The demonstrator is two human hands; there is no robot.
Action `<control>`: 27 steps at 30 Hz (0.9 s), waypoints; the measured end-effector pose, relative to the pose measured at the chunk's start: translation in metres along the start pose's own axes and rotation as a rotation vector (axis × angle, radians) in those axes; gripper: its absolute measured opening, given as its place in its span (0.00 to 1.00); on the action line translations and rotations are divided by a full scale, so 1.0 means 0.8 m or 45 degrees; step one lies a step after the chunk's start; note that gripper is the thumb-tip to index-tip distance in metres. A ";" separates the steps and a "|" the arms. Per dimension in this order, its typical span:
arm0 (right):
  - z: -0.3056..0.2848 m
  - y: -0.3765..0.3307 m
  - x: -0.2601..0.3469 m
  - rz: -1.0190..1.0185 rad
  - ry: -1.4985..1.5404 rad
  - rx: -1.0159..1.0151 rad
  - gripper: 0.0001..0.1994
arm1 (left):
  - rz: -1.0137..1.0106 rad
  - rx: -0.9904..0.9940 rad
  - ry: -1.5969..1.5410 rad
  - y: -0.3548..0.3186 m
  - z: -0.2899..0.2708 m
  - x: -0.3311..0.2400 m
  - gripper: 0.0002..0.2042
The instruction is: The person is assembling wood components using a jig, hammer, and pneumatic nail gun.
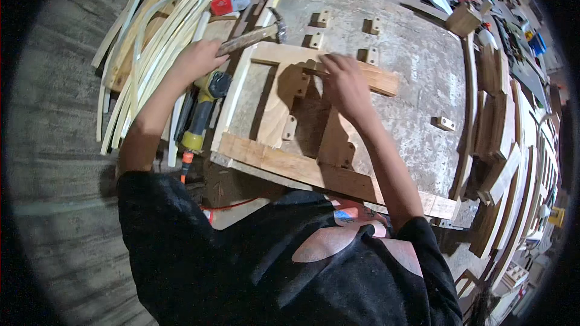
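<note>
A hammer [254, 37] with a wooden handle and a dark metal head is gripped in my left hand [198, 60], its head up over the left end of a wooden rail [275, 52]. My right hand [345, 87] is at that same rail, with fingers bent and drawn together; what lies between them is too shadowed to make out. Below the rail, two wide wooden uprights [277, 115] run down to a long bottom rail [272, 156]. Small drilled wooden blocks [290, 127] sit against the uprights.
More drilled blocks [445, 123] stand on the worn worktable [417, 90]. A yellow and grey corded power tool [202, 111] lies left of the frame. Beyond it are long pale strips [145, 54] and a red box [231, 2]. Curved wooden pieces [492, 105] are stacked at right.
</note>
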State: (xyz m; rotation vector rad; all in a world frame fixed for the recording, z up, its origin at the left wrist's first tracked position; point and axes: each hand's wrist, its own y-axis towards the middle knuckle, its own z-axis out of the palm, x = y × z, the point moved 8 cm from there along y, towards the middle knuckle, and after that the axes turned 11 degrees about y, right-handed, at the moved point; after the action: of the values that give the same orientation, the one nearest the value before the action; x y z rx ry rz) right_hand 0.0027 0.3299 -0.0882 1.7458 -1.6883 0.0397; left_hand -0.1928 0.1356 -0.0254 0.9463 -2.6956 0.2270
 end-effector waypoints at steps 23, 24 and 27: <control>-0.073 -0.059 -0.105 0.292 0.084 0.083 0.17 | -0.661 -0.263 -0.513 -0.063 0.011 0.119 0.22; -0.073 -0.061 -0.109 0.320 0.127 0.051 0.16 | -0.676 -0.198 -0.503 -0.065 0.013 0.124 0.22; -0.065 -0.066 -0.122 0.347 0.161 0.031 0.14 | -0.673 -0.159 -0.412 -0.076 0.047 0.145 0.20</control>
State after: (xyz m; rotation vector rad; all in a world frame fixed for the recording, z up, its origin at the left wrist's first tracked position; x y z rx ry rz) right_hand 0.0573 0.4351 -0.1194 1.4862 -1.8246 0.2887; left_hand -0.2490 0.0118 -0.0223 1.7255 -2.5614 -0.2182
